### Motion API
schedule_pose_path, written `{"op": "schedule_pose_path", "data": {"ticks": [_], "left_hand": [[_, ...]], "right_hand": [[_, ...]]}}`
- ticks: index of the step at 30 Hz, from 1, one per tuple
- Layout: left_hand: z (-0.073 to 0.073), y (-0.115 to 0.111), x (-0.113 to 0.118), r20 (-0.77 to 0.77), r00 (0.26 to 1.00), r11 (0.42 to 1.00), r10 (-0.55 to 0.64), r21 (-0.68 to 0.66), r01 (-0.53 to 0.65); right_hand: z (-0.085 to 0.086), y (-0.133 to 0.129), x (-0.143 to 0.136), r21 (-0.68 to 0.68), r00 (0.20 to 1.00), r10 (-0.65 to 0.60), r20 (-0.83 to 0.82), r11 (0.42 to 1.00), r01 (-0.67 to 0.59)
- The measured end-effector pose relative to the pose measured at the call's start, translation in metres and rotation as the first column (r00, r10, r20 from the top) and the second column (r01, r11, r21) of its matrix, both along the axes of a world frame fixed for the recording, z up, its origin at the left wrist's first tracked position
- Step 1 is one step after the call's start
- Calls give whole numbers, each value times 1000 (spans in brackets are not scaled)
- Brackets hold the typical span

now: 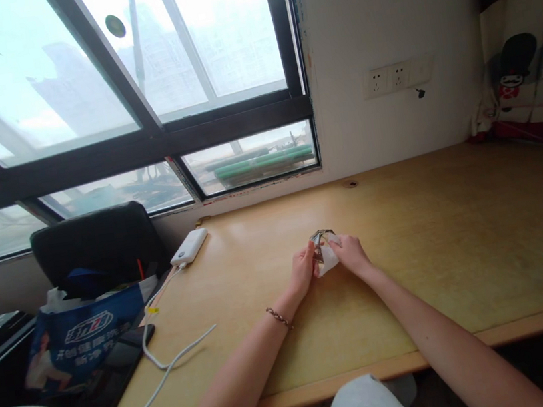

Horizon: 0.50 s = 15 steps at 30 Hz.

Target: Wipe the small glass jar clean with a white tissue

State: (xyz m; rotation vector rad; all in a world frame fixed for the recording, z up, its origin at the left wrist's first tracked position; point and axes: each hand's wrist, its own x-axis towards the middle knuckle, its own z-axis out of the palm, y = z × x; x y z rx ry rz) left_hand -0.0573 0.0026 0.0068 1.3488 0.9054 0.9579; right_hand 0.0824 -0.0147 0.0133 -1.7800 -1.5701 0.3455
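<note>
Both of my hands meet above the wooden table, around a shiny, dark-and-silver curved band (323,232) that looks like a watch strap. My left hand (303,269) has its thumb and fingers closed on the band's left end. On the other side, my right hand (352,255) pinches a thin white piece like tissue or cloth (329,260), which hangs below the band's arch. Whether the right fingers also grip the band's right end is hard to make out. A beaded bracelet (280,317) circles my left wrist.
A white power bank (189,247) lies at the table's (458,238) left edge, its white cable (166,366) trailing toward me. Left of the table are a black chair (98,245) and a blue printed bag (92,333). Wall sockets (388,78) sit beyond the far edge.
</note>
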Motion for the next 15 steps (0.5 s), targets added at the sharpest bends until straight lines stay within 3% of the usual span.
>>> {"op": "schedule_pose_path", "data": {"ticks": [8,15], "left_hand": [[-2,-2,6,-32,997,998,-64,20,65],[3,0,4,1,999,997,-41,73,41]], "right_hand": [[6,-2,-1,6,988,-154,-28,988,154],[7,-3,-2,-190,956,-28,-293,981,-30]]}}
